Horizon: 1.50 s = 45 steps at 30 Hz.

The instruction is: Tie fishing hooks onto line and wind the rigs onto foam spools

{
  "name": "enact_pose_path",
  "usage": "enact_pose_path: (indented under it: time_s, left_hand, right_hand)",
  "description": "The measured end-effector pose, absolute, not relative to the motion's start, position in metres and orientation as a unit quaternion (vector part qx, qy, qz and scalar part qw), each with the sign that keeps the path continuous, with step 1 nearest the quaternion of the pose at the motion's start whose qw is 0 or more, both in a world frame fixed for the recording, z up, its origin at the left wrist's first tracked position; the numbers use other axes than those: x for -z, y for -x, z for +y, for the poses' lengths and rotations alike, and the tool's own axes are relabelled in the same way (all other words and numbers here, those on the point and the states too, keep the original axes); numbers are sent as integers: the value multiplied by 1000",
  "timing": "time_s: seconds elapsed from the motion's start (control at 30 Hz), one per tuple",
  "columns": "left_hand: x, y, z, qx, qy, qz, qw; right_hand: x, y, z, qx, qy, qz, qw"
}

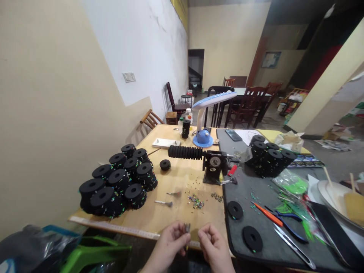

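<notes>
Near the table's front edge, my left hand (175, 239) pinches a small, thin, greyish thing (187, 227) upright between thumb and fingers; its kind is too small to tell. Just to its right, my right hand (212, 242) is closed with fingertips together, and whatever it may hold is hidden. Beyond the hands lies a little heap of tiny coloured beads or bits (196, 201), beside a scatter of brownish pieces (217, 196). Two small stick-like pieces with tufted ends, one grey (164, 203) and one reddish (174, 194), rest on the wood left of the heap.
Stacks of black foam rings (104, 199) crowd the left, with more at the right back (265, 157). A black clamp-like device (214, 165) carries a ridged black roll (186, 152). Orange-handled tool (267, 214), tweezers (294, 246) and pliers (290, 223) lie right. A blue lamp (203, 138) stands behind.
</notes>
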<state>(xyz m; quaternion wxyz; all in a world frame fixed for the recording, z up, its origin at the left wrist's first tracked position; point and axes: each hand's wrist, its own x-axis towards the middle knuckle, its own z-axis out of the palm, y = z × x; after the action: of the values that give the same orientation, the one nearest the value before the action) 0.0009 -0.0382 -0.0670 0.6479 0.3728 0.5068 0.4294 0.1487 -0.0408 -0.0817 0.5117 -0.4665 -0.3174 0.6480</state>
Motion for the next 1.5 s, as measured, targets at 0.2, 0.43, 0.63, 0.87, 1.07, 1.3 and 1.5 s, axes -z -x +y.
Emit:
enact_pose_path:
  time_s: [0.2, 0.43, 0.63, 0.87, 1.07, 1.3, 1.5]
  left_hand:
    - [59, -10, -42, -414, -352, 505, 671]
    - [47, -15, -44, -405, -384, 507, 657]
    - [46, -17, -46, -400, -408, 509, 643]
    - [44, -22, -47, -395, -409, 529, 630]
    - [44, -23, -50, -432, -369, 496, 657]
    - [47, -25, -53, -410, -323, 495, 695]
    - [61, -22, -63, -394, -323, 524, 683]
  right_hand:
    - [87, -149, -43, -633, 480, -335, 507]
    - [78, -152, -41, -636, 477, -338, 504]
    - [71, -151, -44, -623, 482, -364, 496]
    - [72, -150, -44, -623, 475, -374, 497]
    - [71, -151, -43, -629, 489, -336, 502]
    - [86, -151, -53, -633, 468, -350, 508]
    - [93, -166, -67, -490, 530, -472, 506]
